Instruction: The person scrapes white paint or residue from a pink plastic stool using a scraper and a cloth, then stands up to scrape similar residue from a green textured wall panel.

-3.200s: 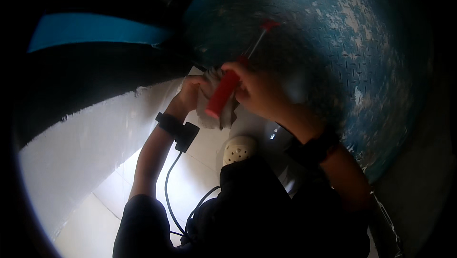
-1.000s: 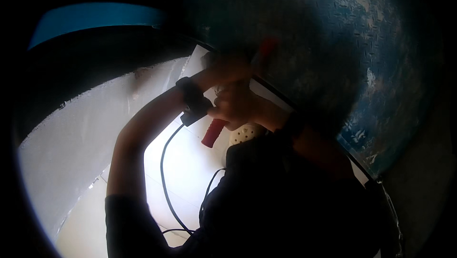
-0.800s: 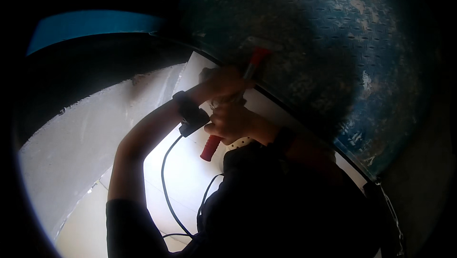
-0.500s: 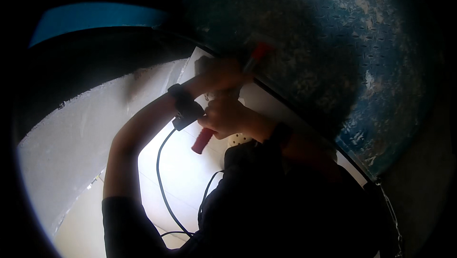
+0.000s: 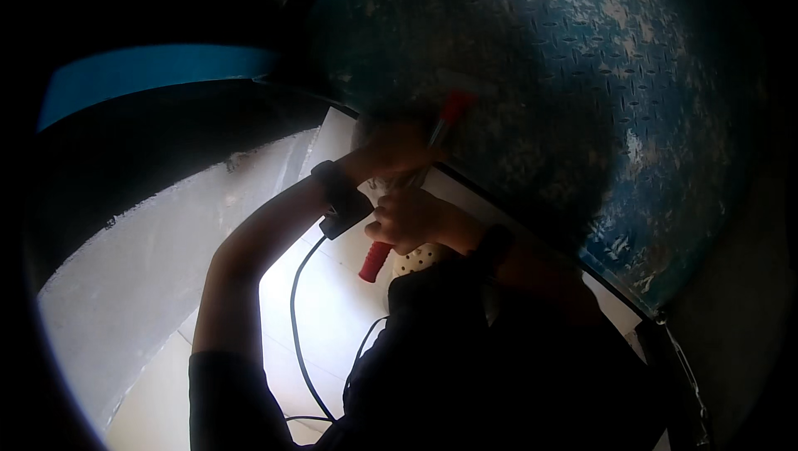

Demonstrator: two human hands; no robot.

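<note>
In deep shadow at the centre, my left hand (image 5: 401,153) is closed around a metal shaft (image 5: 437,133) that ends in a red tip (image 5: 456,106). Below it, my right hand (image 5: 416,220) grips a red ribbed handle (image 5: 376,262), whose lower end sticks out under the fist. Handle and shaft lie roughly in one slanting line; whether they are one piece is hidden between my hands. A black device (image 5: 344,213) with a cable is strapped to my left wrist.
A worn blue tread-plate surface (image 5: 615,77) fills the upper right, its dark edge close to my hands. A curved grey-white surface (image 5: 183,218) lies at left, under a blue band (image 5: 158,69). A chain (image 5: 683,359) hangs lower right. A pale perforated shoe (image 5: 418,258) shows below.
In the picture, both hands and the red-handled tool have shifted slightly down and to the right. The surroundings at upper left sit lower too. Both grips stay closed.
</note>
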